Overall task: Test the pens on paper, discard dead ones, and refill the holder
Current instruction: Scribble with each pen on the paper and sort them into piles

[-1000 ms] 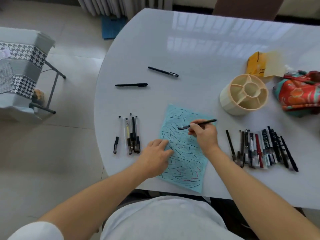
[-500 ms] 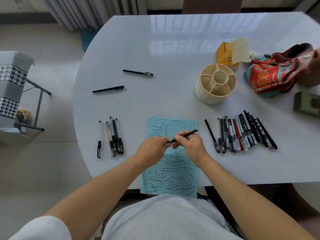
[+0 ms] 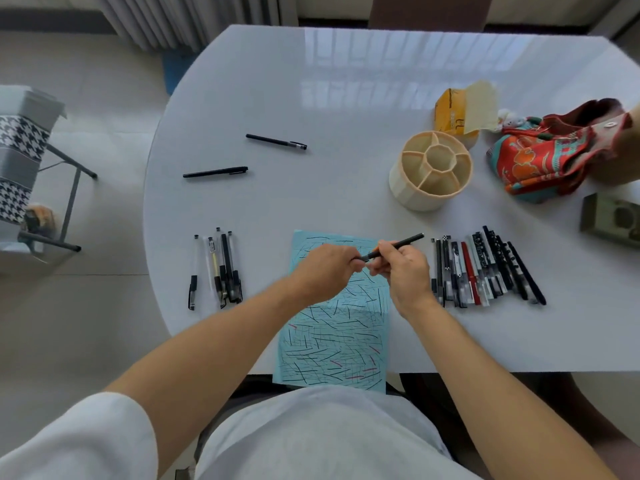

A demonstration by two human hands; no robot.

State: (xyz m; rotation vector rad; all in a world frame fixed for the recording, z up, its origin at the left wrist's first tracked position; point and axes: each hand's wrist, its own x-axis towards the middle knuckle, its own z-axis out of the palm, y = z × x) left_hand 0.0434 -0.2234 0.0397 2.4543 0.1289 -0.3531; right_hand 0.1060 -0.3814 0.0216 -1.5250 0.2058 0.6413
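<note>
Under your two hands the white surface [image 3: 346, 109] spreads wide, and on it, directly below your grip, lies the light blue paper [image 3: 332, 344], covered with short black strokes and a few red ones; its near edge hangs over the surface's rim. Beyond your right hand and off to that side stands the cream holder [image 3: 420, 195], round, with a centre well and wedge compartments, none with a pen in it. Farther on that side sit a patterned red and teal cloth bag [image 3: 550, 161], a yellow packet [image 3: 450, 112] whose print is too small to read, and a green box [image 3: 613, 216] at the frame's edge.

Just beside your right wrist runs a row of pens [image 3: 485, 271], black, white and red, packed side by side. On the far side of your left hand lies a smaller group of pens [image 3: 221, 268], one a little apart from the rest. Well beyond your left hand rest two single black pens [image 3: 214, 172], apart from each other.

Your right hand [image 3: 405, 271] pinches a black pen [image 3: 401, 243] by its barrel above the paper, its far end tilted away to the right. Your left hand [image 3: 325, 268] has its fingers curled round the pen's near tip. No writing on any pen can be read.
</note>
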